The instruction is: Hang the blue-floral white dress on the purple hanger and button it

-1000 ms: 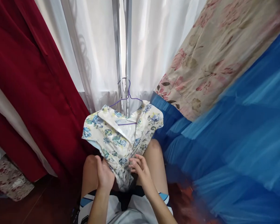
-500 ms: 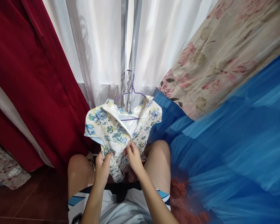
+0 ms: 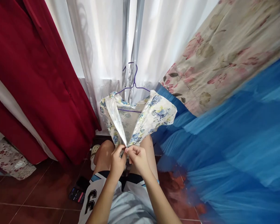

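Note:
A white shirt with blue and yellow flowers [image 3: 154, 113] hangs on a purple wire hanger [image 3: 133, 85] hooked to a metal rail in front of me. Its front is spread in a V. My left hand [image 3: 118, 158] pinches the left front edge and my right hand [image 3: 137, 158] pinches the right front edge. Both hands meet at the bottom of the opening, above my knees.
A dark red curtain [image 3: 37, 77] hangs at the left, and white sheer curtains [image 3: 100, 46] behind the shirt. A blue tulle garment [image 3: 235, 149] and a beige floral cloth [image 3: 224, 53] fill the right. A small dark object [image 3: 77, 194] lies on the red tile floor.
The shirt's front edges have been pulled together into a V. Both hands moved up and toward each other to meet at the front opening. The view shifted a little.

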Tool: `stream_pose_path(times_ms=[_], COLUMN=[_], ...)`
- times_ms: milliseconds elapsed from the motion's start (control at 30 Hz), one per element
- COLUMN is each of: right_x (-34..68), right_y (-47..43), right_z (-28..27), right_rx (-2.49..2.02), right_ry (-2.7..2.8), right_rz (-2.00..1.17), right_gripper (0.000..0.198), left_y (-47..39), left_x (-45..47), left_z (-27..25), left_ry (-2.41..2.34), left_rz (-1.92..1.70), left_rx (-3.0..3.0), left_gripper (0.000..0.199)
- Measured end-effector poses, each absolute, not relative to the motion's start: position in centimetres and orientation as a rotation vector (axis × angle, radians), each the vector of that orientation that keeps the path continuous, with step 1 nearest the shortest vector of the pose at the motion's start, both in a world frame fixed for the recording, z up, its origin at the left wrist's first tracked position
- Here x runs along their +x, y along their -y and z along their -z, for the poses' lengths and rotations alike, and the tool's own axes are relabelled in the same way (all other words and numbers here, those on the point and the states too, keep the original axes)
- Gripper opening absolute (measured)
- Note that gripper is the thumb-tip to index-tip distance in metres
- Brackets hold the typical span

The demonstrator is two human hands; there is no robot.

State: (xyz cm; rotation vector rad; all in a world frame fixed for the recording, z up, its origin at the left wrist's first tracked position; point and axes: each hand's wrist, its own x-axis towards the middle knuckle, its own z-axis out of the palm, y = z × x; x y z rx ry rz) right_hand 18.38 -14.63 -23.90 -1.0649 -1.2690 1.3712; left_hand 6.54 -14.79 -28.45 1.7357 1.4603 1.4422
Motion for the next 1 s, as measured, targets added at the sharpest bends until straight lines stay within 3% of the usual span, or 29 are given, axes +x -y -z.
stream_pose_path(times_ms=[133, 300, 467, 533, 667, 867, 900, 1000], right_x=[18.4, 18.4, 18.5, 18.5, 18.7, 19.2, 19.3, 19.3], right_y=[13.3, 7.1, 2.5, 2.1, 3.0, 4.4, 4.6, 4.6], right_z=[21.9, 15.4, 8.5, 7.4, 7.7, 8.4, 8.3, 8.3], right_rx=[-1.043, -0.917, -0.768, -0.752, -0.753, -0.728, -0.717, -0.718], right_ry=[1.219, 1.094, 1.018, 1.05, 1.132, 1.212, 1.241, 1.321], right_rz=[-1.279, -1.193, -1.153, -1.117, -1.112, -1.007, -0.981, -0.901], right_gripper=[0.033, 0.025, 0.021, 0.02, 0.02, 0.021, 0.021, 0.025], left_y=[14.7, 14.4, 14.8, 14.8, 13.2, 8.0, 7.0, 4.8], left_x=[6.7, 5.5, 6.6, 6.9, 5.8, 3.8, 3.8, 4.3], left_z=[28.6, 26.0, 23.6, 23.6, 22.3, 11.9, 10.1, 6.8], left_ry=[-1.507, -1.546, -1.63, -1.635, -1.593, -1.336, -1.28, -1.151], left_rz=[-1.332, -0.863, -0.39, -0.324, -0.428, -1.454, -1.518, -1.483], left_rx=[1.883, 2.33, 2.549, 2.544, 2.517, 2.292, 2.327, 2.533], left_gripper=[0.015, 0.015, 0.038, 0.036, 0.016, 0.042, 0.044, 0.026])
